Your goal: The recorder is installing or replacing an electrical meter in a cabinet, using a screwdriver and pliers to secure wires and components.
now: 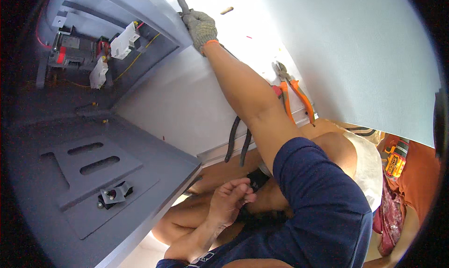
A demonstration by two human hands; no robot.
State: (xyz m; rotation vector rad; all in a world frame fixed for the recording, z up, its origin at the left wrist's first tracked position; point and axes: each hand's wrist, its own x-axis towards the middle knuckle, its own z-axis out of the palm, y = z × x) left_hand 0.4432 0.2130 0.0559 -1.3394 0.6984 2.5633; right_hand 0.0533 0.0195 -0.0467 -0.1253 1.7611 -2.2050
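Observation:
My right hand (pixel 200 27) wears a grey knit glove with an orange cuff and reaches up beside the metal cabinet. Its fingers are closed around a dark cable (pixel 183 0), whose curved end sticks out above the glove. Two black cable lengths (pixel 238 142) hang below my right forearm; whether they join the held cable is hidden. Low in the middle, my bare left hand (pixel 231 198) has its fingertips pinched together, and anything between them is too small to make out. Diagonal cutting pliers (pixel 294 92) with orange handles lie on the white surface, right of my right forearm.
The grey cabinet (pixel 154 137) at left holds a dark motor-like unit (pixel 72 50), white plastic blocks (pixel 124 41) and a small bracket (pixel 114 195). A pale panel (pixel 355 57) stands at right. Below it, a yellow-red cordless tool (pixel 396 159) lies near a person in orange clothing (pixel 418 179).

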